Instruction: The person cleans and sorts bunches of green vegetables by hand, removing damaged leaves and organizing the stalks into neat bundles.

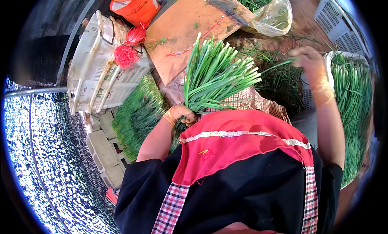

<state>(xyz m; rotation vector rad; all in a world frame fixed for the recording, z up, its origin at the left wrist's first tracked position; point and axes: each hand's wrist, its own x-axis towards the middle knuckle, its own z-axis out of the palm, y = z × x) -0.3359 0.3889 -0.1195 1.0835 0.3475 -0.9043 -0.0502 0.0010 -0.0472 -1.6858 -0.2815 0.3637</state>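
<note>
My left hand (pixel 182 114), in a thin glove with an orange cuff, grips a thick bunch of garlic chives (pixel 212 73) by the leafy end. The pale cut ends fan upward and to the right, above my checked apron lap (pixel 239 99). My right hand (pixel 309 61), also gloved and blurred, is raised to the right of the bunch. A single green blade (pixel 277 66) runs from its fingertips towards the bunch. Loose leaves (pixel 279 73) lie in a heap below and between my right hand and the bunch.
Stacked chive bundles (pixel 139 119) lie left on concrete blocks (pixel 104 152). A white crate (pixel 112 88) with red twine (pixel 125 55) stands behind. Ahead are a brown board (pixel 175 31), a flat blade (pixel 224 7), a plastic bag (pixel 277 16) and an orange bag (pixel 136 8). Chives (pixel 351 113) fill a right-hand container.
</note>
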